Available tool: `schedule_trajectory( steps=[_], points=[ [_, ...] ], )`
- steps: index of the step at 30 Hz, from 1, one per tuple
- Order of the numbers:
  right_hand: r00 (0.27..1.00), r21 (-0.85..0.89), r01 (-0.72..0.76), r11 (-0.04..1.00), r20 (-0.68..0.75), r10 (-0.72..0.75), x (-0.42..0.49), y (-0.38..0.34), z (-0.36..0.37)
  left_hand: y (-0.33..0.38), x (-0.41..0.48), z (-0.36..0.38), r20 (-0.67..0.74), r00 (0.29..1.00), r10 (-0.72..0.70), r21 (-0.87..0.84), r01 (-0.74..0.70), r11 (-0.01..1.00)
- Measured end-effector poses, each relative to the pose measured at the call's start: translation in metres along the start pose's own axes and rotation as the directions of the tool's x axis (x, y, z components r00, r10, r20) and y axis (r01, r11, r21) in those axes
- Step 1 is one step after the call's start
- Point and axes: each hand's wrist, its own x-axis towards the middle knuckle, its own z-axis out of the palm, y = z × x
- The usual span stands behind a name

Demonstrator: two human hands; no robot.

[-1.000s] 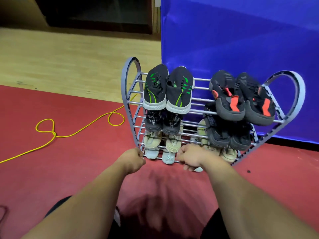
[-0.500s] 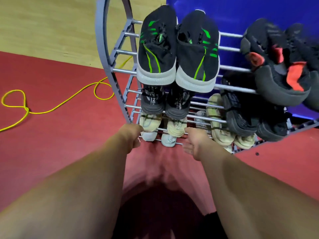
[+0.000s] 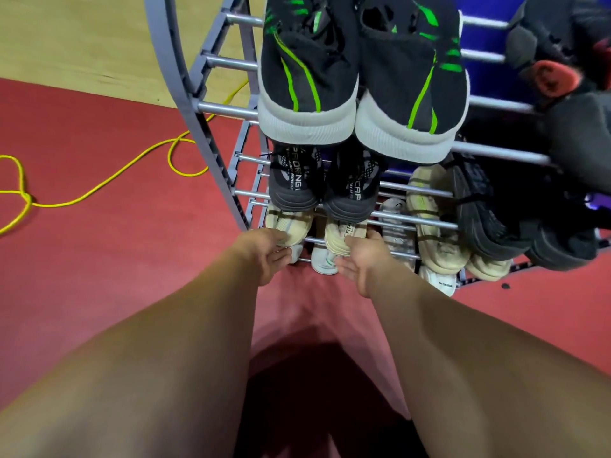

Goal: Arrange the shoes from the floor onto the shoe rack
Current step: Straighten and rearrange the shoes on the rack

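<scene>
Red floor (image 3: 99,259), left fingers (image 3: 281,251), right fingers (image 3: 365,239) at beige shoes (image 3: 291,226), grip unclear

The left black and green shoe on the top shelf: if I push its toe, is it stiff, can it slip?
The shoe probably feels light; its upper looks knitted and soft. The thick white sole should stay fairly stiff. It lies tilted on smooth round bars, toe past the front one, so it may slide forward.
</scene>
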Motion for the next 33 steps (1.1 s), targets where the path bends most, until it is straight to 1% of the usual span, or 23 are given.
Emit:
schedule_trajectory(
  steps=[3, 5, 8, 12, 15, 16, 18, 21, 24, 26, 29, 31, 33],
  points=[
    [1.0, 0.023, -0.004, 1.0, 0.009, 0.004, 0.001, -0.002, 0.0, -0.001, 0.005, -0.004, -0.004, 1.0, 0.002, -0.027, -0.003, 1.0],
    [1.0, 0.007, 0.003, 1.0, 0.019, -0.003, 0.002, -0.002, 0.0, 0.001, 0.005, -0.006, -0.009, 1.0, 0.012, -0.026, -0.012, 1.0],
    [1.0, -0.035, -0.002, 0.999, 0.017, 0.003, 0.0, -0.004, 0.0, 0.006, -0.003, -0.007, -0.01, 1.0, 0.011, 0.026, -0.011, 1.0],
    [1.0, -0.192, -0.009, 0.981, -0.003, 0.008, -0.012, -0.013, -0.005, 0.016, -0.025, -0.015, 0.009, 1.0, 0.027, 0.076, -0.027, 0.997],
    [0.993, -0.326, 0.079, 0.942, -0.061, -0.104, -0.017, -0.019, -0.013, 0.025, -0.048, -0.03, 0.011, 0.997, 0.074, 0.098, -0.075, 0.992],
    [0.99, -0.377, 0.102, 0.921, -0.053, -0.132, -0.02, -0.019, -0.016, 0.026, -0.058, -0.036, 0.01, 0.997, 0.081, 0.112, -0.082, 0.99],
    [0.993, -0.449, 0.111, 0.887, 0.018, -0.115, -0.03, -0.02, -0.02, 0.023, -0.078, -0.054, -0.003, 0.997, 0.079, 0.163, -0.077, 0.984],
    [0.989, -0.543, 0.094, 0.834, 0.15, -0.014, -0.048, -0.015, -0.022, 0.018, -0.102, -0.085, -0.033, 0.998, 0.053, 0.241, -0.043, 0.969],
    [0.979, -0.62, 0.125, 0.774, 0.203, 0.004, -0.057, -0.01, -0.022, 0.018, -0.126, -0.111, -0.067, 0.995, 0.071, 0.291, -0.049, 0.955],
    [0.976, -0.627, 0.144, 0.765, 0.219, -0.004, -0.06, -0.009, -0.023, 0.017, -0.139, -0.126, -0.079, 0.993, 0.089, 0.32, -0.059, 0.945],
    [0.969, -0.588, 0.15, 0.795, 0.245, -0.001, -0.064, -0.01, -0.025, 0.014, -0.152, -0.144, -0.12, 0.983, 0.142, 0.407, -0.082, 0.91],
    [0.96, -0.576, 0.148, 0.804, 0.278, 0.022, -0.068, -0.01, -0.024, 0.013, -0.157, -0.151, -0.115, 0.983, 0.143, 0.434, -0.08, 0.898],
    [0.941, -0.603, 0.172, 0.779, 0.333, 0.05, -0.075, -0.011, -0.024, 0.014, -0.159, -0.15, -0.089, 0.986, 0.141, 0.44, -0.088, 0.893]
  ],
)
